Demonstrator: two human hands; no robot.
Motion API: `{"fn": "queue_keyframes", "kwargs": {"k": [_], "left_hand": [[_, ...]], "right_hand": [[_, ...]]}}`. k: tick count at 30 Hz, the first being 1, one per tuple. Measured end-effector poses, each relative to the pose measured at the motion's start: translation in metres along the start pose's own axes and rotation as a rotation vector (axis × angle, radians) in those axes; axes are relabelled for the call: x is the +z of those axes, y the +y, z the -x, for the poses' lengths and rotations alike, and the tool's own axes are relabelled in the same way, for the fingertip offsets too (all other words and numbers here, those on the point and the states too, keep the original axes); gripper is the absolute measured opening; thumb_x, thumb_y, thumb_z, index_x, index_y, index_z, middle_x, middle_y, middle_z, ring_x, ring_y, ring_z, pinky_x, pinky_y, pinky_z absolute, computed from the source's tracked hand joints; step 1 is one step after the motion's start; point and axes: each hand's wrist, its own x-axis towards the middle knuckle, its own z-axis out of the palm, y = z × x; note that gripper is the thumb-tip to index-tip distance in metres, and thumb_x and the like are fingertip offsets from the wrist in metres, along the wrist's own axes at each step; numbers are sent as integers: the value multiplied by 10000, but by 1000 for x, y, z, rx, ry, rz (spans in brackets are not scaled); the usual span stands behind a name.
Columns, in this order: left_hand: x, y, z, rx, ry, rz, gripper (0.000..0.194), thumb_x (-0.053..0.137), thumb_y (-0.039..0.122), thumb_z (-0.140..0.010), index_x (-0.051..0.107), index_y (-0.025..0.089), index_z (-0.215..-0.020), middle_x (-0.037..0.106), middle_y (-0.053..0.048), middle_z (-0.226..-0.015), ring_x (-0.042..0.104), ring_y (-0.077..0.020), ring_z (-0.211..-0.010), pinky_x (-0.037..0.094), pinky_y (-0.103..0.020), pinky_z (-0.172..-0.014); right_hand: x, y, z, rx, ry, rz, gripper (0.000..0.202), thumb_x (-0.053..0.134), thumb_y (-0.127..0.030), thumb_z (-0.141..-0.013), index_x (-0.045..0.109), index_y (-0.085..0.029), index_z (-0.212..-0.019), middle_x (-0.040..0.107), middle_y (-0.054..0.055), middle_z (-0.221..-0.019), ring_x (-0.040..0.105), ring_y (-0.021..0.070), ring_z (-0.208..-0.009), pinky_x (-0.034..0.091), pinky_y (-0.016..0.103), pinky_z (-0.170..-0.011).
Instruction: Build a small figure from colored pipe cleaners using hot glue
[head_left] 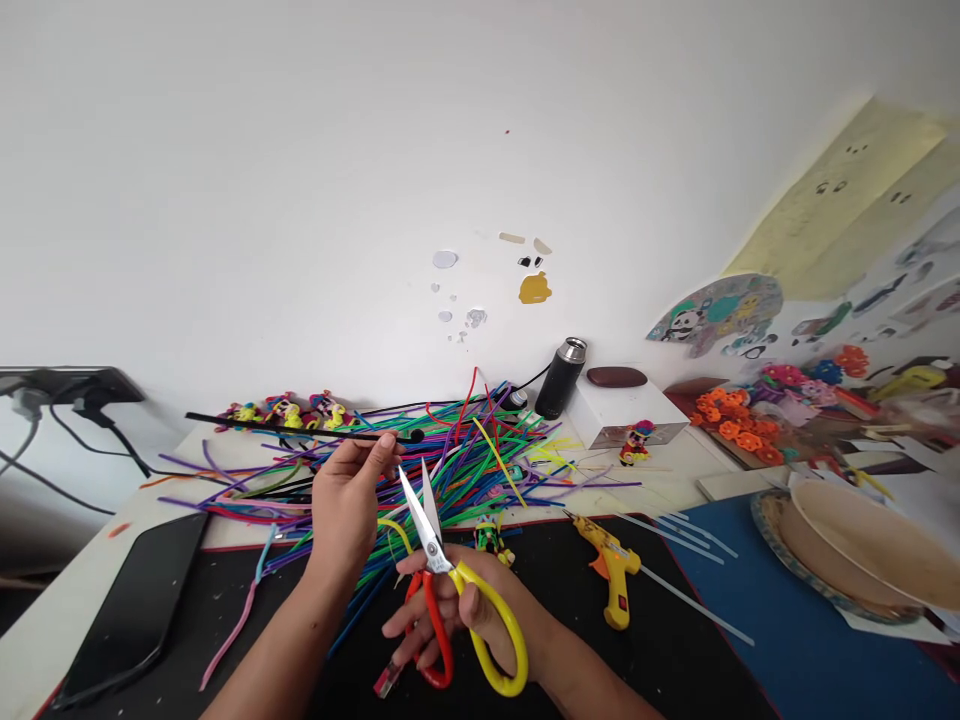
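Shiny metal scissors (429,520) with glossy plastic handles, fuzzy pipe cleaners (480,450)

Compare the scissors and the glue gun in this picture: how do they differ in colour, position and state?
The scissors have one red and one yellow handle; the glue gun is yellow with orange parts. The scissors are held up in the right hand, blades open and pointing upward, near the black stick in the left hand; the glue gun lies untouched on the black mat. Both are partly yellow craft tools.
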Motion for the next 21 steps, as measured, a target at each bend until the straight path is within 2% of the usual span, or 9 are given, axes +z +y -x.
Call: {"fn": "queue_keyframes", "kwargs": {"k": [2,5,7,11,16,21], "left_hand": [[0,0,1,6,4,3,289,831,471,-831,741,198,-803,741,-30,-787,627,-176,-700,517,-302,-701],[0,0,2,22,-10,-21,271,818,465,-850,750,204,-827,745,-30,-798,635,-181,-712,519,-307,-716],[0,1,4,31,-19,-48,259,811,461,-860,756,208,-845,746,-28,-795,635,-185,-719,515,-305,-710],[3,4,9,21,-27,-103,270,821,480,-843,762,217,-844,751,-32,-775,649,-200,-724,533,-313,-702],[8,5,18,14,-51,-154,275,837,481,-807,753,220,-809,768,-43,-770,704,-237,-752,575,-342,-723],[12,-2,26,56,-105,-192,254,815,463,-837,755,218,-823,787,-36,-796,721,-227,-743,582,-325,-703]], "right_hand": [[3,-2,1,4,17,30,1003,777,-861,-693,593,-126,-1350,775,203,-986,763,250,-656,552,313,-591],[8,-4,1,-17,94,109,847,689,-825,-827,619,-117,-1287,754,125,-826,684,171,-490,482,227,-465],[11,-6,0,-32,161,132,789,672,-808,-856,629,-120,-1241,733,84,-759,655,153,-448,466,210,-430],[13,-12,-3,-24,254,158,771,660,-818,-850,630,-124,-1185,719,56,-725,629,142,-401,458,207,-386],[13,-17,-6,-2,302,170,765,667,-824,-833,633,-122,-1135,696,20,-674,602,126,-367,429,195,-370],[13,-17,-8,-12,339,120,725,687,-838,-798,597,-157,-1031,672,-10,-605,584,123,-346,422,186,-362]]}}
